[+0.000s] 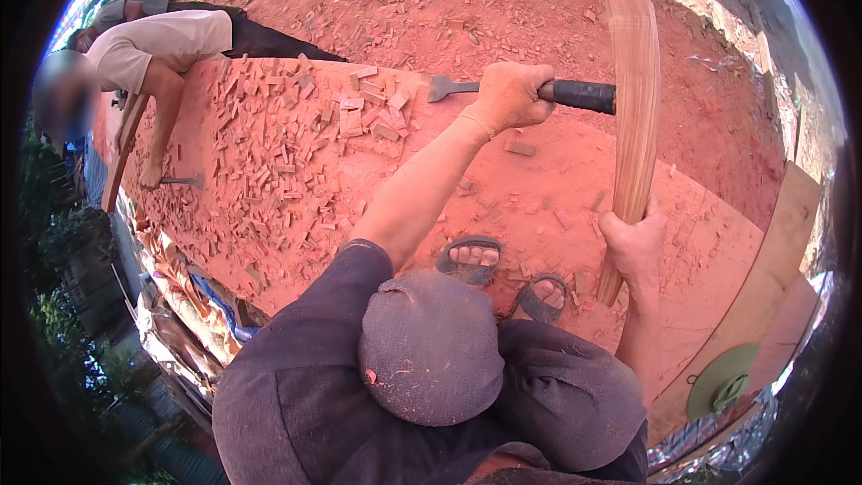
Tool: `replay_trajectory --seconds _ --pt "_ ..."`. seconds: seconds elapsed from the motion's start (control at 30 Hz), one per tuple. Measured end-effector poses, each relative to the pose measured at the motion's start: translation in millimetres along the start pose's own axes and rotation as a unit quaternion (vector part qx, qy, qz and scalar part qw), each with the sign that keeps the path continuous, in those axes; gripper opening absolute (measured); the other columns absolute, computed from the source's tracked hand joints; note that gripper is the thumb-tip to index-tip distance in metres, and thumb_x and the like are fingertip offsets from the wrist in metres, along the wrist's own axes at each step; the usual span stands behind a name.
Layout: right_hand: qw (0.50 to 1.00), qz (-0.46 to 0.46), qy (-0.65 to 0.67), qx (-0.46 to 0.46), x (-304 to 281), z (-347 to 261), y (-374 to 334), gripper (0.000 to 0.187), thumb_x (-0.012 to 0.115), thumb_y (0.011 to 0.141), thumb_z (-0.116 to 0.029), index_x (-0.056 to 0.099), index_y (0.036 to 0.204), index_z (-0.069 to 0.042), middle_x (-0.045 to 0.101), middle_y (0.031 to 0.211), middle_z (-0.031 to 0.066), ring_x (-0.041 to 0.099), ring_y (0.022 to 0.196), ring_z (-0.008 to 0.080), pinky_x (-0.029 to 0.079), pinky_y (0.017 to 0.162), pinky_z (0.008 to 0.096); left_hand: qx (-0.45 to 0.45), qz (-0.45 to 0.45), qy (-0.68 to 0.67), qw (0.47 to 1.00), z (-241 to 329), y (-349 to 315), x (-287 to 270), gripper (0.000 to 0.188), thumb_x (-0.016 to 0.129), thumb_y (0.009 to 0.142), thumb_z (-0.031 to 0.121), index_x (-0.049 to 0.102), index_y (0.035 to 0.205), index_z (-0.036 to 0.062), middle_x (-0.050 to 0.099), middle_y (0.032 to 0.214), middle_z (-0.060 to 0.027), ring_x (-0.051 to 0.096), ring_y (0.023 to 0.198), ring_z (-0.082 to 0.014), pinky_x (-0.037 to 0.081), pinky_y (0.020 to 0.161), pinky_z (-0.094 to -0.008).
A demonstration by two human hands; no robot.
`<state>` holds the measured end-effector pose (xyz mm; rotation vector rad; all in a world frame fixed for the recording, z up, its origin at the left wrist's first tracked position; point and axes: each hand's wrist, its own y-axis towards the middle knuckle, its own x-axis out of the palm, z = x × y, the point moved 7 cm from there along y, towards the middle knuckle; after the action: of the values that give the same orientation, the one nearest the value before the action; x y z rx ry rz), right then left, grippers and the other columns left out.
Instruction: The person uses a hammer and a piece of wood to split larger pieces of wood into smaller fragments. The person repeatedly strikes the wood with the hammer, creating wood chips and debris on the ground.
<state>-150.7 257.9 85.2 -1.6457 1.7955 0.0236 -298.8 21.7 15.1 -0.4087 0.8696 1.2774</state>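
Observation:
My left hand (516,94) is closed around a chisel (582,96) with a black-wrapped handle. Its flat metal blade points left over the reddish wooden slab (539,166). In my right hand (635,238) is the narrow lower end of a long wooden mallet (636,99), held upright with its wide end away from me. The chisel's butt lies against the mallet's side in the picture; whether they touch I cannot tell. My sandalled feet are on the slab between my arms.
Wood chips (269,162) cover the slab's left part, with a loose block (520,148) near my left wrist. At far left a co-worker (162,49) leans over the slab with a chisel (184,181) and a curved mallet (126,153). A green round object (709,382) lies lower right.

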Motion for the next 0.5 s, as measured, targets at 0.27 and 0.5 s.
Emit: replay_trajectory --seconds 0.27,0.5 --pt "0.867 0.2 0.427 -0.16 -90 -49 -1 0.022 0.063 0.087 -0.003 0.053 0.107 0.001 0.06 0.088 0.0086 0.059 0.073 0.0153 0.053 0.066 0.0332 0.018 0.053 0.008 0.998 -1 -3 -1 0.015 0.072 0.069 0.023 0.059 0.067 0.0161 0.061 0.06 -0.0097 0.066 0.06 -0.0343 0.05 0.053 -0.046" --pt "0.999 0.004 0.028 0.035 28 23 4 0.023 0.069 0.083 -0.007 0.058 0.102 0.0 0.059 0.071 0.0036 0.06 0.064 0.0128 0.05 0.058 0.0294 0.025 -0.028 0.064 0.997 -3 -22 11 0.014 0.07 0.069 0.022 0.057 0.067 0.016 0.061 0.06 -0.0091 0.065 0.058 -0.0335 0.048 0.052 -0.0462"
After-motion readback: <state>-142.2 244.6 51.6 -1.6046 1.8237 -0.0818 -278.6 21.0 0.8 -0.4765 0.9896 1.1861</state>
